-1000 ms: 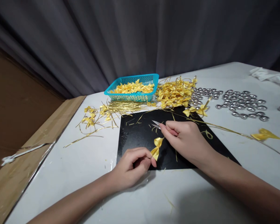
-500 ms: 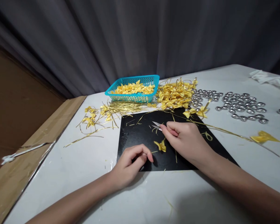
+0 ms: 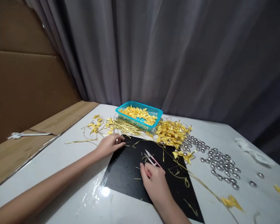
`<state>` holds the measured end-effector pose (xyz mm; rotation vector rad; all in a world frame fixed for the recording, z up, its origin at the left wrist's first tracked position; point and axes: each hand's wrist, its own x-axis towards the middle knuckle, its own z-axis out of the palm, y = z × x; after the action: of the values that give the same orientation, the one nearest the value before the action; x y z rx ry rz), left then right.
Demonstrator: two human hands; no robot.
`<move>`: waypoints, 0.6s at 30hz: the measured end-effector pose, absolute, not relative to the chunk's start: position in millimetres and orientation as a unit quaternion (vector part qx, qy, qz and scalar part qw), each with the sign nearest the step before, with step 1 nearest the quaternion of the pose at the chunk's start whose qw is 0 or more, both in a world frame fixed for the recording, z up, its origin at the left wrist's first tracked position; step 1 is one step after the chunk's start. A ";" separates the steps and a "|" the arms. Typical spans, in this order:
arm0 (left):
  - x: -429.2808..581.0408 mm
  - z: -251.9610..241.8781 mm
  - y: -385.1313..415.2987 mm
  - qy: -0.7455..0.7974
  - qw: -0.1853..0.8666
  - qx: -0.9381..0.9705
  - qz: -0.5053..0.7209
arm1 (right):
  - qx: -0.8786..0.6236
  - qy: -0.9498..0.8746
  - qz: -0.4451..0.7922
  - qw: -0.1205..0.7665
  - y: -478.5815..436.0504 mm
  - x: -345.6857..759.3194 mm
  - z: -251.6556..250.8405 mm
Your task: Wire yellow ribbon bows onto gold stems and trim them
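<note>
My right hand [image 3: 154, 180] rests on a black mat [image 3: 126, 174], fingers curled round small thread snips [image 3: 150, 158] whose blades point away from me. My left hand [image 3: 110, 143] reaches forward to the mat's far left corner, by a bundle of thin gold wires [image 3: 124, 126]. Its fingers are bent and pressed down near the wires; what they hold, if anything, is hidden. A turquoise basket [image 3: 154, 110] holding several yellow ribbon bows stands behind the wires. Short gold wire offcuts lie scattered on the mat.
A heap of yellow bows with gold tails [image 3: 171, 133] lies right of the basket. Several silver beads [image 3: 221, 165] spread further right. A loose yellow bow [image 3: 231, 201] lies near the front right. Cardboard [image 3: 25, 93] lines the left side; a grey curtain hangs behind.
My left hand let go of the yellow bow and moved forward to the gold wires. The camera tilted up and turned. My right hand kept the snips.
</note>
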<state>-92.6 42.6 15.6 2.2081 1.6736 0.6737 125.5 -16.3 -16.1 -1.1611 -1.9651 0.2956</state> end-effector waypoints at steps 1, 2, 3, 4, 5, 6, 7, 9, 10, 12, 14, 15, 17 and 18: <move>-93.0 12.5 46.0 0.588 0.133 0.766 0.225 | -0.461 -0.779 0.119 0.409 -16.4 125.3 -16.9; -92.3 9.0 47.9 0.593 0.122 0.766 0.217 | -0.462 -0.777 0.120 0.409 -16.4 125.4 -17.3; -90.8 5.4 48.2 0.598 0.109 0.766 0.210 | -0.464 -0.776 0.122 0.410 -16.3 125.8 -17.5; -88.7 2.1 47.1 0.601 0.095 0.766 0.206 | -0.465 -0.774 0.124 0.412 -15.8 126.5 -17.3; -86.4 -0.8 44.6 0.603 0.079 0.767 0.203 | -0.467 -0.772 0.126 0.413 -15.1 127.5 -16.9; -84.1 -2.9 40.8 0.602 0.062 0.770 0.200 | -0.468 -0.770 0.128 0.415 -14.1 128.7 -16.4; -82.2 -4.3 36.0 0.599 0.044 0.775 0.195 | -0.470 -0.767 0.129 0.418 -12.8 130.1 -15.6; -80.0 -4.7 24.2 0.579 0.010 0.795 0.179 | -0.475 -0.759 0.131 0.426 -10.1 132.9 -13.8; -79.9 -3.9 17.7 0.567 -0.004 0.807 0.168 | -0.477 -0.755 0.133 0.429 -9.1 134.1 -12.8; -81.7 -0.7 4.2 0.546 -0.024 0.825 0.146 | -0.482 -0.750 0.135 0.433 -8.1 135.8 -10.8; -86.3 3.0 -10.0 0.535 -0.035 0.834 0.128 | -0.482 -0.751 0.139 0.430 -8.5 136.5 -9.0; -89.5 4.5 -17.4 0.533 -0.036 0.837 0.120 | -0.481 -0.753 0.141 0.427 -9.0 136.7 -8.4; -97.1 6.5 -33.4 0.533 -0.031 0.839 0.105 | -0.479 -0.756 0.146 0.421 -9.9 136.6 -8.1; -101.2 6.9 -41.8 0.536 -0.030 0.838 0.100 | -0.479 -0.757 0.148 0.418 -10.1 136.5 -8.5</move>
<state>-101.2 -41.8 6.9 2.6836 1.7174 0.3218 136.5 -10.1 -8.5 -1.2012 -1.9002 0.3719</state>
